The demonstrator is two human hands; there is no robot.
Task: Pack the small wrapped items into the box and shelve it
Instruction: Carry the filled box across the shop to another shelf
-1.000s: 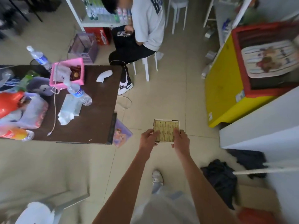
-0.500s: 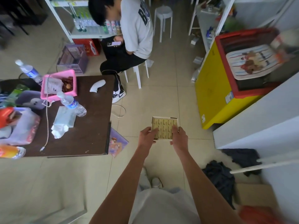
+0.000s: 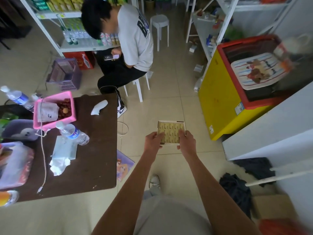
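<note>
I see the box (image 3: pixel 171 132) at the centre of the frame, above the floor. My left hand (image 3: pixel 153 139) grips its left edge, my right hand (image 3: pixel 186 140) its right edge. Yellowish packets (image 3: pixel 171 130) fill it.

box (image 3: pixel 171 132) full of wrapped items | held by both hands: left hand (image 3: pixel 153 139), right hand (image 3: pixel 186 140) | above floor

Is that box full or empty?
Full, it seems: the open box shows tan wrapped packets in rows across its whole top. Layers beneath: cannot tell.
</note>
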